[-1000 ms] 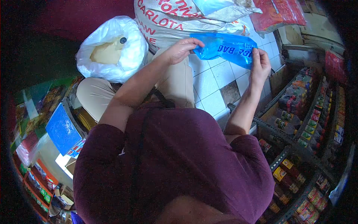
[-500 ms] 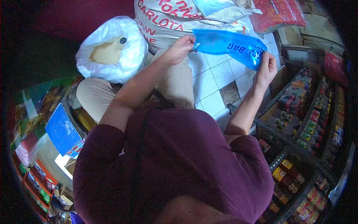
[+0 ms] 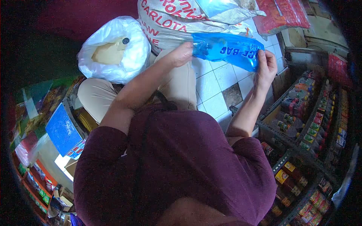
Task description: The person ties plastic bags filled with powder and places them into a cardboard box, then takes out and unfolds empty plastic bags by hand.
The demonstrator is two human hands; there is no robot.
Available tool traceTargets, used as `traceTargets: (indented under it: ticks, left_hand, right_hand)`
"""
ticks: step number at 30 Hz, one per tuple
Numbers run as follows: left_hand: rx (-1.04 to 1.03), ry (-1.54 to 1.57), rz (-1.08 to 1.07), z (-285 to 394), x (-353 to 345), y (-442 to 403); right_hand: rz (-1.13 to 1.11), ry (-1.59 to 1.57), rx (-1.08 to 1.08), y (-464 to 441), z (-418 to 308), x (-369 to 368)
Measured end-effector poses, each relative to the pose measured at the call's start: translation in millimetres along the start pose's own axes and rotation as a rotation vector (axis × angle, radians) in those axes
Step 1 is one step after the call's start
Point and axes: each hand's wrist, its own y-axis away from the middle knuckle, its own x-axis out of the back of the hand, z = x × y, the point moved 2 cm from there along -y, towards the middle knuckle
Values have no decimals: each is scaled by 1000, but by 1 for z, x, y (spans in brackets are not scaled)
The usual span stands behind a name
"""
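A blue plastic ice bag (image 3: 226, 51) with dark printed letters is stretched out sideways in front of me, above the tiled floor. My left hand (image 3: 183, 55) is closed at its left end; the fingertips are behind or inside the blue plastic, and I cannot tell which. At the other end, the fingers of my right hand (image 3: 267, 66) pinch the bag's edge. To the left stands an open white plastic sack (image 3: 132, 62) holding a pale, cream-coloured content (image 3: 107, 54). A round black object (image 3: 125, 40) rests at the edge of that content.
Behind the bag lies a large woven sack (image 3: 162, 19) with red lettering. Red plastic packs (image 3: 283, 17) are at the back right. Shelves of bottles (image 3: 288, 179) line the right side. On the left are a blue flat-topped object (image 3: 62, 126) and an orange shelf (image 3: 39, 188).
The ice bag's left end has opened out wider and its print shows more fully. My left hand has shifted slightly down and left, its fingertips now covered. My right hand has moved slightly left.
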Motion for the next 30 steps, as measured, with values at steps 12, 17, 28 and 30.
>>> traceTargets:
  ticks: [12, 17, 28, 30]
  left_hand:
    - [-126, -157, 45, 20, -14, 5]
    - [-103, -172, 44, 42, -19, 20]
    - [-366, -788, -2, 79, -12, 27]
    - [-314, -784, -18, 84, -17, 35]
  right_hand:
    - [-101, 32, -12, 4, -23, -24]
    - [-57, -8, 42, -8, -22, -15]
    - [-159, -151, 68, 1, -38, -33]
    - [-206, -130, 63, 7, -52, -46]
